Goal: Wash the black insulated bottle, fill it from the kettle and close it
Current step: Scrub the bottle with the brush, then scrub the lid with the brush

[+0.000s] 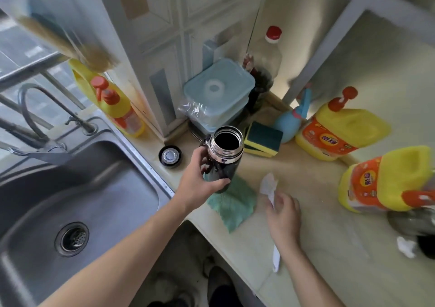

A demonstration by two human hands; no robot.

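Head view: left hand [197, 179] gripping the black bottle [226, 163], fingers and thumb curled round its body below the steel neck. The bottle stands upright and uncapped over a green cloth [235, 203] on the counter [317, 189]; contact with the cloth cannot be told. The cap [170, 156] lies beyond the knuckles, towards the sink [94, 189]. The step appears to be carrying the open bottle between sink and counter. For this the grip should sit low, clear of the rim, with the mouth level. The left forearm reaches forward with a straight wrist. The right hand [284, 215] hovers palm-down, fingertips at a white paper scrap [268, 184]; blur hides any pinch.
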